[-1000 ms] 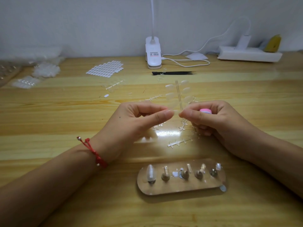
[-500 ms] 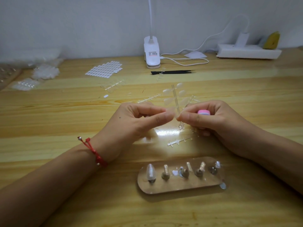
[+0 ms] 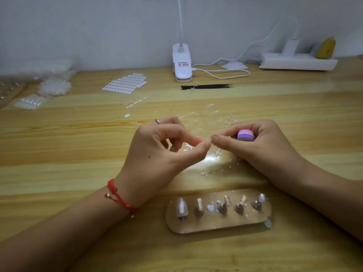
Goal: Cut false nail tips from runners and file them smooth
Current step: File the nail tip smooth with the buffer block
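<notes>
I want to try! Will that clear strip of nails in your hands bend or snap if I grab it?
Probably very light: left hand and right hand hold the strip by fingertip pinches alone. Likely bendy yet snappable, being thin clear plastic. Glossy, so maybe slippery.

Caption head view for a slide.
Left hand and right hand pinch a blurred nail-tip runner above the table; right also holds a pink-purple file block.
</notes>
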`<state>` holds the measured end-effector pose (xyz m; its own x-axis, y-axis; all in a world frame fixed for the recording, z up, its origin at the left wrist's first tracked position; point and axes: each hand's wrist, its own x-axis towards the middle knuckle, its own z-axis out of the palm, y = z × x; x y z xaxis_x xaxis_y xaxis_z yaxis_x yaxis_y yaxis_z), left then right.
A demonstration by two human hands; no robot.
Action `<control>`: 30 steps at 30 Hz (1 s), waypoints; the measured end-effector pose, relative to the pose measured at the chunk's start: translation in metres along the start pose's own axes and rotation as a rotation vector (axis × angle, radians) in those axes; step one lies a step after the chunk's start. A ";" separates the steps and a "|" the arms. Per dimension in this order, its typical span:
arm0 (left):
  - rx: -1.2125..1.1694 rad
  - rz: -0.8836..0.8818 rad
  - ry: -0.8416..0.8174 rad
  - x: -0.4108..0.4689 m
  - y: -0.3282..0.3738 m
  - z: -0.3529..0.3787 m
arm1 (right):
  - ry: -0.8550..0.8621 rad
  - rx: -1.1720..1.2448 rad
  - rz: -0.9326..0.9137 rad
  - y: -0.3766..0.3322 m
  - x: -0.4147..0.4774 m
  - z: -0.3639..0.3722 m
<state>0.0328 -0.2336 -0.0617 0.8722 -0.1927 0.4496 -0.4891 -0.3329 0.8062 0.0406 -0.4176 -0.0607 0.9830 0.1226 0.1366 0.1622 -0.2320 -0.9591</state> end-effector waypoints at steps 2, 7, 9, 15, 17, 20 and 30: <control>-0.005 0.077 0.021 -0.002 0.005 -0.001 | -0.014 -0.042 0.010 0.000 0.000 -0.001; -0.176 0.014 0.037 -0.002 0.009 0.001 | -0.117 0.364 0.161 0.000 0.006 -0.006; -0.293 -0.087 0.028 -0.001 0.008 0.001 | -0.133 0.611 0.226 -0.002 0.008 -0.009; -0.341 -0.156 0.019 0.000 0.004 0.002 | -0.223 0.663 0.241 0.002 0.008 -0.008; -0.383 -0.180 0.000 0.000 0.001 0.004 | -0.232 0.568 0.190 0.004 0.008 -0.006; -0.440 -0.205 -0.045 -0.001 -0.001 0.006 | -0.274 0.580 0.132 0.005 0.005 -0.001; -0.263 -0.207 -0.106 -0.002 -0.003 0.007 | -0.223 0.618 0.127 0.008 0.004 0.000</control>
<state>0.0326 -0.2388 -0.0682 0.9405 -0.2456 0.2348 -0.2716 -0.1282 0.9538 0.0461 -0.4190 -0.0678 0.9390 0.3432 0.0219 -0.0984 0.3291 -0.9392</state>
